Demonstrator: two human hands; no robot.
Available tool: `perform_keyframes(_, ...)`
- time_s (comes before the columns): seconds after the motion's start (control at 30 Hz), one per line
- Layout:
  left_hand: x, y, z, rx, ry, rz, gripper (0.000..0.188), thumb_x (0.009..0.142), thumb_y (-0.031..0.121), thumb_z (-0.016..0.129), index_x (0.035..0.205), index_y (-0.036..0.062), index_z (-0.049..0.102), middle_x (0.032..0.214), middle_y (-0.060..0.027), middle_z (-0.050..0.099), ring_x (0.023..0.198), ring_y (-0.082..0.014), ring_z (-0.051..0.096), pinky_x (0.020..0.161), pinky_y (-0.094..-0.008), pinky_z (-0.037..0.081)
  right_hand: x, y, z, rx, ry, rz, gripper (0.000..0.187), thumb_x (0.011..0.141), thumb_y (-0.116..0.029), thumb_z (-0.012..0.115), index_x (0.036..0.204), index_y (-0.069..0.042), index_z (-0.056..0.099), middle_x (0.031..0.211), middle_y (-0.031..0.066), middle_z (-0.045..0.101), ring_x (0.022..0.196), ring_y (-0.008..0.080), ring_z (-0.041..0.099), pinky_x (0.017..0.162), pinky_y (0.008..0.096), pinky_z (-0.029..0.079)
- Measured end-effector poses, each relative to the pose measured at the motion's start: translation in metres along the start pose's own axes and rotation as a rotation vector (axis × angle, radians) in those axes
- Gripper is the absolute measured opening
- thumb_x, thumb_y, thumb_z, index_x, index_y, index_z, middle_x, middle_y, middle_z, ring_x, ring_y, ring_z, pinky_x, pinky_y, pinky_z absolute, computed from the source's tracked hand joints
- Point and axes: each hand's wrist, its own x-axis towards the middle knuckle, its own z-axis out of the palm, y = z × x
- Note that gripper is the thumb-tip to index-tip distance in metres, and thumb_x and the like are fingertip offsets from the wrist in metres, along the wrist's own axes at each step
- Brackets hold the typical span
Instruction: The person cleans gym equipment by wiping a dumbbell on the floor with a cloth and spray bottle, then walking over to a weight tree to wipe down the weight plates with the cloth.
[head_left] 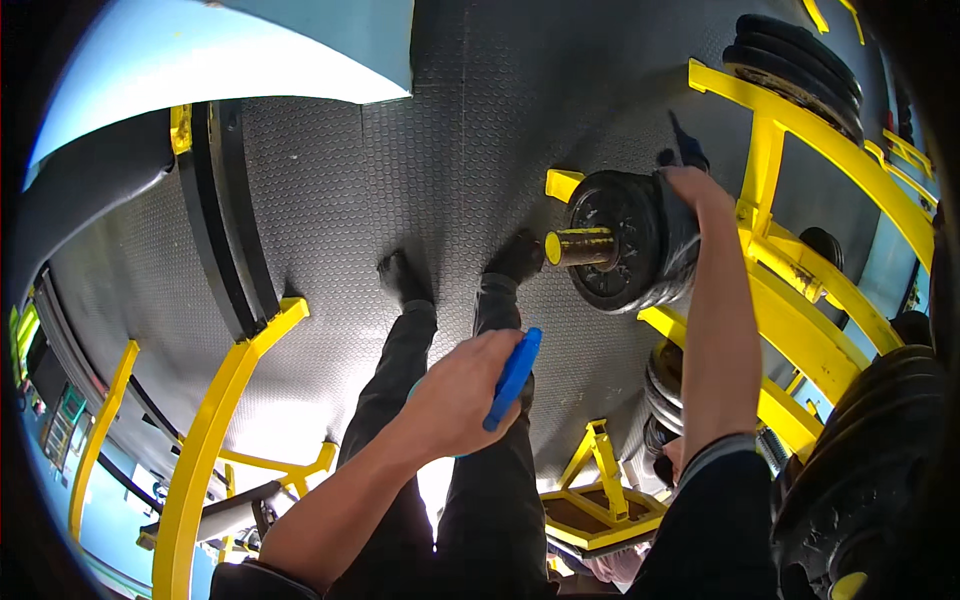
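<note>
Open rubber floor [400, 190] lies left; the yellow rack [770, 150] and weight plates [630, 240] crowd the right.

The floor [400, 190] is dark grey rubber with a fine dotted pattern. At three o'clock the rack [790, 290] is bright yellow — its plates [640, 240] black, on a yellow peg [580, 246]. The left hand [460, 390] holds a blue cloth [514, 378]. Trousers [400, 380] are black. At eleven o'clock, a pale blue wall [200, 60] — another yellow frame [210, 430] at seven.
</note>
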Motion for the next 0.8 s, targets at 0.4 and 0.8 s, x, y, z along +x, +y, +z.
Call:
perform_keyframes(0.4, 0.007, -0.019, 0.011, 0.074, -0.044, -0.023, 0.058, 0.078, 0.018, 0.065, 0.13, 0.0002, 0.046, 0.118, -0.0216, 0.057, 0.108, -0.0386, 0.058, 0.093, -0.0436, 0.046, -0.052, -0.185, 0.067, -0.69, -0.224, -0.346, 0.04, 0.075, -0.024, 0.071, 0.115, -0.018, 0.07, 0.123, 0.0065, 0.065, 0.118, 0.0276, 0.059, 0.096, 0.0557, 0.043)
perform_keyframes(0.8, -0.035, -0.064, -0.028, 0.094, 0.075, -0.192, 0.049, 0.078, 0.012, 0.065, 0.124, 0.0026, 0.05, 0.108, -0.0168, 0.061, 0.096, -0.0344, 0.063, 0.083, -0.0387, 0.051, -0.05, -0.233, 0.178, -0.928, -0.529, -0.732, 0.035, 0.089, -0.031, 0.059, 0.122, -0.02, 0.067, 0.13, 0.0021, 0.061, 0.123, 0.0231, 0.055, 0.101, 0.0574, 0.036)
